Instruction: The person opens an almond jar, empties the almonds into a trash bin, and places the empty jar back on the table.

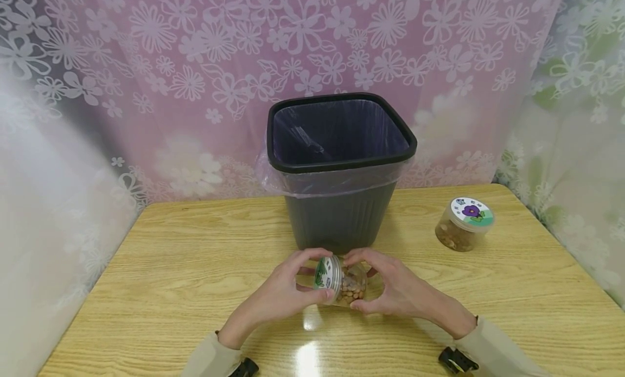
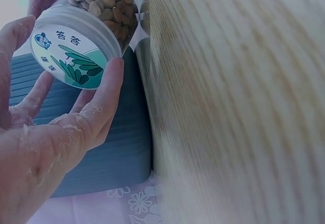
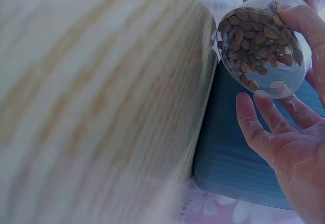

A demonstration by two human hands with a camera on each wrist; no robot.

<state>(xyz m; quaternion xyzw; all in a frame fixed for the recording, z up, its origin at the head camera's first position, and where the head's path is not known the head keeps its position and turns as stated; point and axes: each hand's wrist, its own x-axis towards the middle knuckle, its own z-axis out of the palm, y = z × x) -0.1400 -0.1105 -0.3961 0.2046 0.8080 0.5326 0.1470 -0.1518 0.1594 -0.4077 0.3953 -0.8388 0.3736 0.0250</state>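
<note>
A clear plastic jar of almonds [image 1: 352, 286] lies tipped on its side between both hands, low over the table in front of the bin. Its white and green labelled lid [image 2: 71, 56] faces left. My left hand [image 1: 288, 282] grips the lid's rim, thumb on the near side and fingers across the top. Around the jar's base end, my right hand [image 1: 397, 285] holds the clear body between thumb and fingers. In the right wrist view the almonds [image 3: 254, 43] show through the jar's bottom.
Behind the hands stands a dark bin [image 1: 337, 219] lined with a thin plastic bag [image 1: 273, 176]. Toward the back right of the wooden table [image 1: 195, 247] sits another lidded jar [image 1: 461, 230] with a purple flower label. Floral curtains [image 1: 195, 95] hang behind and at both sides.
</note>
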